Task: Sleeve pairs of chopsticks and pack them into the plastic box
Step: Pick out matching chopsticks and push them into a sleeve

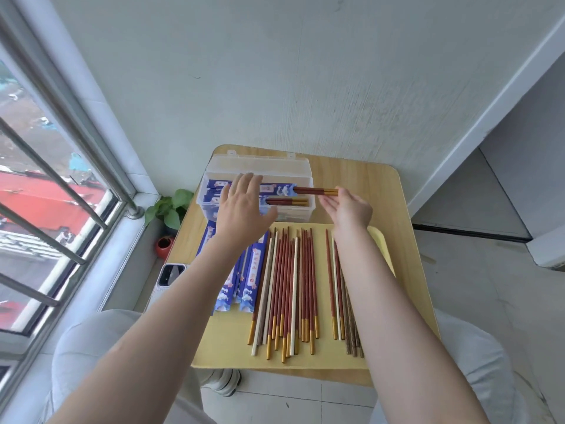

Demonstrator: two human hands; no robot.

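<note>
A clear plastic box [305, 214] stands open at the table's far side, with blue sleeved pairs lying in it. One sleeved chopstick pair [308, 190] lies across the top of the box, its red and gold ends sticking out to the right. My left hand [244, 206] lies flat over its blue sleeve, fingers straight. My right hand [347, 206] pinches the gold tips at the box's right edge. Loose red, white and brown chopsticks [290, 289] lie in a row on a yellow tray [379, 240]. Empty blue sleeves [249, 283] lie to their left.
The small wooden table [367, 182] stands against a white wall. A phone [169, 275] lies at the table's left edge beside a window with metal bars [46, 179]. A potted plant [166, 221] sits on the floor by the window. My knees are under the table.
</note>
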